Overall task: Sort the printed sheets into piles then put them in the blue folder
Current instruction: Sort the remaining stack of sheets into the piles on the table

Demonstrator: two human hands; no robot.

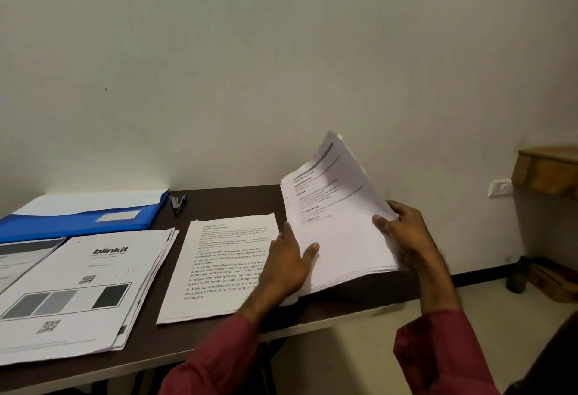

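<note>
One glossy blue plastic folder (75, 219) lies on the single dark brown desk (225, 200). The paper is in four lots: one thick stack of white printed sheets (341, 238), one pile of white sheets with numbered text (225, 257), one pile topped by a "blinkit" page (93, 269), and one pile cut off at the left edge (22, 257). The blinkit page carries two QR codes. There are two hands, the left hand (286, 266) and the right hand (403, 228), both gripping the thick stack. One small blue-and-metal stapling tool (177, 202), one white wall socket (499, 188) and one wooden shelf (547, 172) complete the count.

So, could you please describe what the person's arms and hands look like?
The left hand and right hand are bare, no gloves or watch showing. The left sleeve and right sleeve are long, dark red, reaching the wrists; the right has a small dark button near its cuff.
</note>
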